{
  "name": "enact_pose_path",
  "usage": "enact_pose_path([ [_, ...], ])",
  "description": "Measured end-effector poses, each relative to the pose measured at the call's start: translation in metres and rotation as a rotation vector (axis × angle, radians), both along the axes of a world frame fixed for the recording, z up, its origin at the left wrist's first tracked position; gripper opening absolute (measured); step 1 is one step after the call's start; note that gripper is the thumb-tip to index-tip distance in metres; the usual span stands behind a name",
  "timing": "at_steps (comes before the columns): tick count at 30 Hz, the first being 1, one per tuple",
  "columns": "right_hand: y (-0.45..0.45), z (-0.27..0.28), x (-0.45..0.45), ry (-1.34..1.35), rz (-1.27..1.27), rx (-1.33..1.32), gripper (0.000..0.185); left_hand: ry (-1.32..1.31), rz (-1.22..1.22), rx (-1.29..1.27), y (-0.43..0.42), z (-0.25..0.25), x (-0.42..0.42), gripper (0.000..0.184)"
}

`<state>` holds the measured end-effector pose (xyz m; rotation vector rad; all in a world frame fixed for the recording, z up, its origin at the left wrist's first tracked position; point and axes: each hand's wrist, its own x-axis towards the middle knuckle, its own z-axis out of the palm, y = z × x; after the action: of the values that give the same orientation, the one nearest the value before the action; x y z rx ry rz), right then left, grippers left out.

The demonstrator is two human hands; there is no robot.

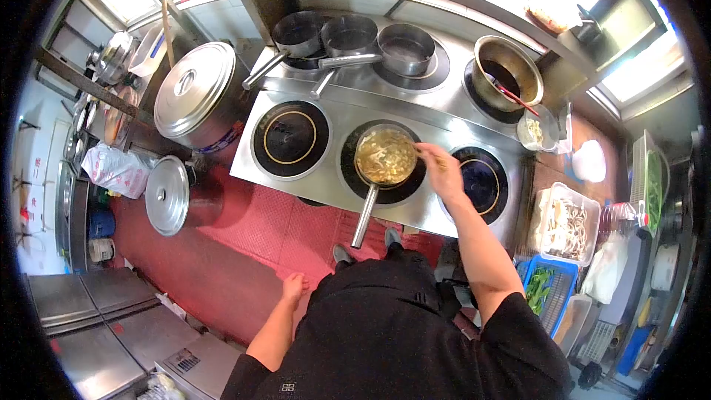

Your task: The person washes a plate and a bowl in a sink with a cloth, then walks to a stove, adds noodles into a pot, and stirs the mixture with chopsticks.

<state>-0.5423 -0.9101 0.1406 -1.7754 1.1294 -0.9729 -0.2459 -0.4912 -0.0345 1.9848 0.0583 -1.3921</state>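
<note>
A saucepan (386, 154) of soupy food with pale strips in it sits on the front middle burner, its long metal handle pointing toward my body. My right hand (442, 170) is at the pan's right rim, fingers pinched together. Whatever they grip is too small or too hidden to name. Down by my left side, over the red floor, my left hand (296, 287) hangs away from the stove with its fingers curled closed; nothing shows in it.
Three dark pans (406, 50) stand on the back burners, handles jutting forward. A deep metal pot (508, 74) with a red-handled utensil is back right. Lidded stockpots (194, 89) stand left. On the right are a tub of sliced mushrooms (569, 226) and a blue basket (552, 292) of greens.
</note>
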Motion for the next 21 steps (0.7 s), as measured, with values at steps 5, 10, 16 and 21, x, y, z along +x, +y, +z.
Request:
enact_pose_path([
  [5,0.029,0.011,-0.031,0.080,0.005,0.077,0.018,0.023,0.032,0.012,0.001,0.003,-0.004,0.025],
  [10,0.042,-0.007,0.002,-0.098,0.089,0.312,0.019,0.070,0.016,0.035,0.011,-0.007,-0.004,0.024],
  [16,0.019,-0.002,-0.032,-0.077,-0.115,0.235,0.020,0.116,0.069,-0.015,0.013,-0.011,-0.002,0.021],
  [21,0.030,-0.027,0.007,-0.086,0.076,0.213,0.020,0.077,-0.021,0.027,0.008,-0.002,-0.005,0.023],
])
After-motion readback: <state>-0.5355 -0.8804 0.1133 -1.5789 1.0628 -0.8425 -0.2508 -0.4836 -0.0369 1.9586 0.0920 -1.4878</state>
